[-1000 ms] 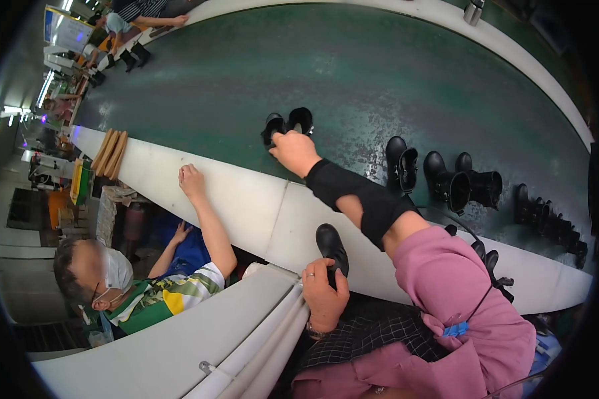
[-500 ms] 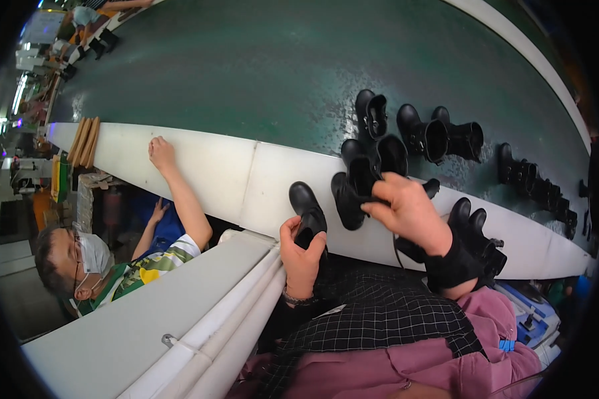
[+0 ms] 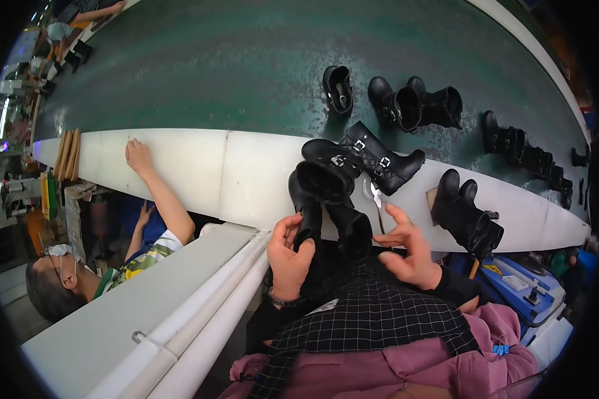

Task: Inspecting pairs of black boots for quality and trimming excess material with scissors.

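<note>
My left hand [image 3: 289,261] is closed on the shaft of a black boot [image 3: 305,211] at the near edge of the white bench ledge. Close beside it a second black boot [image 3: 351,229] stands with its opening toward me. To the right of that boot my right hand [image 3: 411,251] is open, thumb and fingers apart, with nothing in it. Just beyond, more black boots crowd together, one with a wide opening [image 3: 323,181] and one buckled boot [image 3: 383,158] lying on its side. A thin silver metal tool [image 3: 376,194], its kind unclear, lies beside them.
The green conveyor belt [image 3: 213,73] carries several more boots [image 3: 416,106] toward the right. A pair of black boots [image 3: 460,206] rests on the white ledge [image 3: 259,166]. White pipes [image 3: 186,332] and a grey panel stand at left, where a masked co-worker [image 3: 66,279] sits.
My right hand has let go of a boot and opened, moving down. Boots have shifted left in a cluster, and the buckled boot now lies on its side. The silver tool has come into view.
</note>
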`<state>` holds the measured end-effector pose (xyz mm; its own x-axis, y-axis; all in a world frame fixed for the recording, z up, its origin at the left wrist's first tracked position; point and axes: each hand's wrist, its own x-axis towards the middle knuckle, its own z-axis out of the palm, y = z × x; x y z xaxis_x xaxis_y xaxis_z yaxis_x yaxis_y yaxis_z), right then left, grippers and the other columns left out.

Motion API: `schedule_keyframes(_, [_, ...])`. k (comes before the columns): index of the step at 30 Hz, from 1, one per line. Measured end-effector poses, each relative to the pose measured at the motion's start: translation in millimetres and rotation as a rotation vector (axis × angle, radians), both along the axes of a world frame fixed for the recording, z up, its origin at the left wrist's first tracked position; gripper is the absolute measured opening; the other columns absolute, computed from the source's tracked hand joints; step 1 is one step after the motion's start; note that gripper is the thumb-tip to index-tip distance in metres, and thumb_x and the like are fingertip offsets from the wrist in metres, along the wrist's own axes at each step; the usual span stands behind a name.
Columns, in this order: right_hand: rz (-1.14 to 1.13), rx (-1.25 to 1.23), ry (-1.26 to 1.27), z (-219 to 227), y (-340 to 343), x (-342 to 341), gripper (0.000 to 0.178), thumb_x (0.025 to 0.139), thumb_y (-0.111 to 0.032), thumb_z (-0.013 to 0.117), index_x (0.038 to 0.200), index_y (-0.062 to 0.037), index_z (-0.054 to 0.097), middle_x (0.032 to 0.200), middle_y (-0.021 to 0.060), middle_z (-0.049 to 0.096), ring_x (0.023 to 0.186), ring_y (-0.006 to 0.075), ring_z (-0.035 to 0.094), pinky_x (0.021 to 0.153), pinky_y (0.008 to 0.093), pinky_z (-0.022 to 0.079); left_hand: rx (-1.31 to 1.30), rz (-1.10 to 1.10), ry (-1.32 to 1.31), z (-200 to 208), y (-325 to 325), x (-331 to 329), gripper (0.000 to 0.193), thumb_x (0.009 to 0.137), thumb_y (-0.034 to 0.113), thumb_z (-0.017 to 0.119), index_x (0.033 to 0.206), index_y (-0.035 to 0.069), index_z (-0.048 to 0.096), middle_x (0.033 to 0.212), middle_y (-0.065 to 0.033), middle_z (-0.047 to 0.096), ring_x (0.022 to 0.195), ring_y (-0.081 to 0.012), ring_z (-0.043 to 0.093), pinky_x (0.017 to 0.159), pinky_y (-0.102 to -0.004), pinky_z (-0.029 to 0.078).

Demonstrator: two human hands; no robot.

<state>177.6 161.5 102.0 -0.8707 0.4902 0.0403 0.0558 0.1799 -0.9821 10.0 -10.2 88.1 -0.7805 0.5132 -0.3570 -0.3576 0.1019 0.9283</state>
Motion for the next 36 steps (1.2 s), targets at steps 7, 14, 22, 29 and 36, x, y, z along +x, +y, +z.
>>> schedule_keyframes(7, [-0.155, -0.549, -0.432, -69, 18, -21, 0.031, 0.099, -0.029, 0.047, 0.102, 0.0010, 0.053, 0.095, 0.0070, 0.062, 0.081, 0.0102, 0.057, 0.072, 0.0249, 0.047, -0.042, 0.200, -0.031, -58, -18, -4, 0.028, 0.090, 0.010, 0.052, 0.112, -0.007, 0.053, 0.113, -0.0171, 0.058, 0.107, -0.0241, 0.059, 0.094, -0.0332, 0.047])
schedule_keyframes(14, [-0.247, -0.539, -0.492, -126, -6, -56, 0.039, 0.082, -0.018, 0.061, 0.112, 0.0065, 0.055, 0.078, 0.0002, 0.053, 0.070, 0.0086, 0.051, 0.063, 0.0233, 0.041, -0.257, -0.057, 0.307, -146, -10, -21, 0.041, 0.088, 0.022, 0.063, 0.116, -0.006, 0.051, 0.103, -0.0098, 0.060, 0.092, -0.0163, 0.055, 0.077, -0.0286, 0.046])
schedule_keyframes(22, [-0.132, -0.989, -0.383, -92, -24, -57, 0.053, 0.082, -0.019, 0.066, 0.128, -0.0024, 0.047, 0.111, 0.0044, 0.059, 0.101, 0.0146, 0.054, 0.088, 0.0292, 0.041, 0.300, 0.118, -0.480, -89, 6, -7, 0.044, 0.082, 0.020, 0.060, 0.120, 0.002, 0.048, 0.109, -0.0083, 0.058, 0.099, -0.0159, 0.056, 0.084, -0.0288, 0.048])
schedule_keyframes(29, [0.091, -0.957, -0.206, -66, -22, -53, 0.061, 0.084, -0.027, 0.069, 0.133, -0.0039, 0.040, 0.124, 0.0082, 0.054, 0.117, 0.0201, 0.049, 0.104, 0.0353, 0.034, 0.510, 0.088, -0.445, -45, 2, 5, 0.053, 0.078, 0.022, 0.065, 0.123, 0.005, 0.043, 0.110, -0.0110, 0.057, 0.096, -0.0203, 0.060, 0.083, -0.0327, 0.053])
schedule_keyframes(36, [0.246, -0.843, -0.177, -38, -9, -59, 0.067, 0.078, -0.023, 0.075, 0.132, -0.0018, 0.040, 0.122, 0.0087, 0.054, 0.116, 0.0174, 0.050, 0.102, 0.0328, 0.038, 0.674, 0.061, -0.513, -26, -2, 8, 0.056, 0.080, 0.019, 0.065, 0.128, 0.001, 0.043, 0.109, -0.0166, 0.060, 0.095, -0.0255, 0.064, 0.081, -0.0348, 0.056])
